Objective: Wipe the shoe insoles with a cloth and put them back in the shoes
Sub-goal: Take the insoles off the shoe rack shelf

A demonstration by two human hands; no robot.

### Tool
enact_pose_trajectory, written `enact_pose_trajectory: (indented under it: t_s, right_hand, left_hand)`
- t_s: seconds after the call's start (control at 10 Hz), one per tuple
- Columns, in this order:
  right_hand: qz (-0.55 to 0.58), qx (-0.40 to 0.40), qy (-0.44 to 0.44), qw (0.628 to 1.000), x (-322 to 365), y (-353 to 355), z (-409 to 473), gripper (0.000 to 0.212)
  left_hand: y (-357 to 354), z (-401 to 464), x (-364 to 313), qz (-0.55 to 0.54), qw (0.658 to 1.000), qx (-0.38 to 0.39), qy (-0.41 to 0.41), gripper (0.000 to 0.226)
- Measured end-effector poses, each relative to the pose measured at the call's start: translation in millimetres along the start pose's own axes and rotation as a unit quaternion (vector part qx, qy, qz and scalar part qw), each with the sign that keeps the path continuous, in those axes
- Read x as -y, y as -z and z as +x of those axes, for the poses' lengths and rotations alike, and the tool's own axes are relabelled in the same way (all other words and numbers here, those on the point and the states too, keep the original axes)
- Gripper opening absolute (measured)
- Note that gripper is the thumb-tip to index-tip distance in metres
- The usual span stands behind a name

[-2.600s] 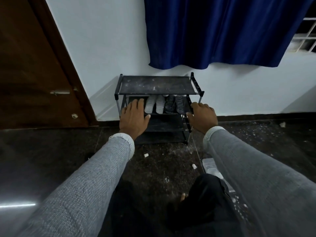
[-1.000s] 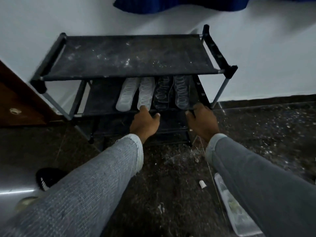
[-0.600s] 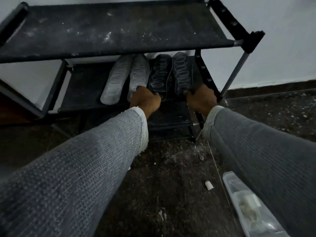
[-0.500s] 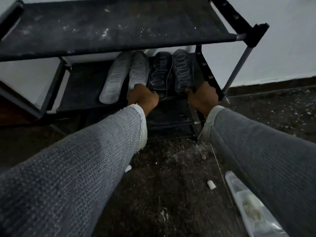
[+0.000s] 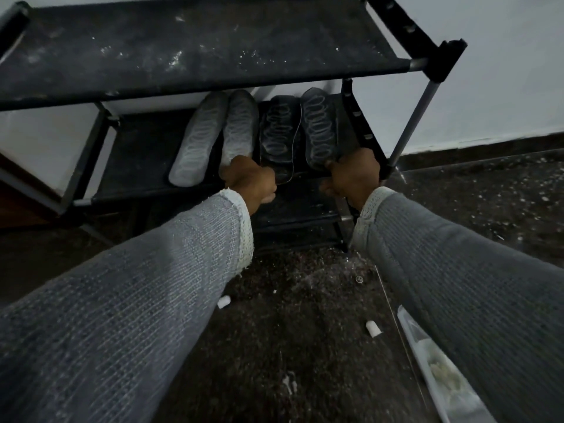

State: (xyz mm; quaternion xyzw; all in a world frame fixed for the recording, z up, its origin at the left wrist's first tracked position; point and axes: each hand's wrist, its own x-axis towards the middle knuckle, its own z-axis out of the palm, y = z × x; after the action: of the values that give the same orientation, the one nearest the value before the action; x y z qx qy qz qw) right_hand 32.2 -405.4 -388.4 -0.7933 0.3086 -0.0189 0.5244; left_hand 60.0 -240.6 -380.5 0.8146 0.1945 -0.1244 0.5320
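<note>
Now curled at mid-frame, left hand (image 5: 250,180) and right hand (image 5: 354,175) gripping insole (image 5: 279,138) heels, lifting imminent.

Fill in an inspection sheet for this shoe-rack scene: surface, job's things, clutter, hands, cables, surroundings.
Surface: dark speckled floor, dusty.
Job's things: two grey insoles and two black insoles lie side by side on the middle shelf of the shoe rack; no cloth or shoes seen.
Clutter: small white bits and a clear plastic packet on the floor.
Hands: left hand and right hand curl at the shelf's front edge, by the insoles' heels.
Cables: nothing seen.
Surroundings: white wall behind.
</note>
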Motion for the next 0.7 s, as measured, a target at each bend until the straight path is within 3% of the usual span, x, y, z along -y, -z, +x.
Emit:
enact_pose_trajectory:
  t_s: [0.1, 0.2, 0.4, 0.7]
  right_hand:
    - [0.03, -0.003, -0.007, 1.0, -1.7, 1.1, -7.5, 0.018]
    - [0.147, -0.025, -0.039, 0.988, -9.1, 3.0, -21.0, 0.018]
    - [0.207, -0.027, -0.033, 0.977, -29.4, 3.9, -27.0, 0.036]
    - [0.245, 0.007, -0.023, 0.969, -22.1, 5.7, -38.2, 0.007]
  left_hand:
    - [1.4, -46.6, -8.4, -0.099, 0.993, 0.043, 0.04, 0.032]
    - [-2.3, -44.6, 6.1, -0.13, 0.987, 0.077, 0.06, 0.029]
    - [-4.4, -41.9, 7.0, -0.18, 0.976, 0.087, 0.082, 0.035]
    - [-1.5, -55.3, 19.3, -0.245, 0.967, 0.073, 0.019, 0.013]
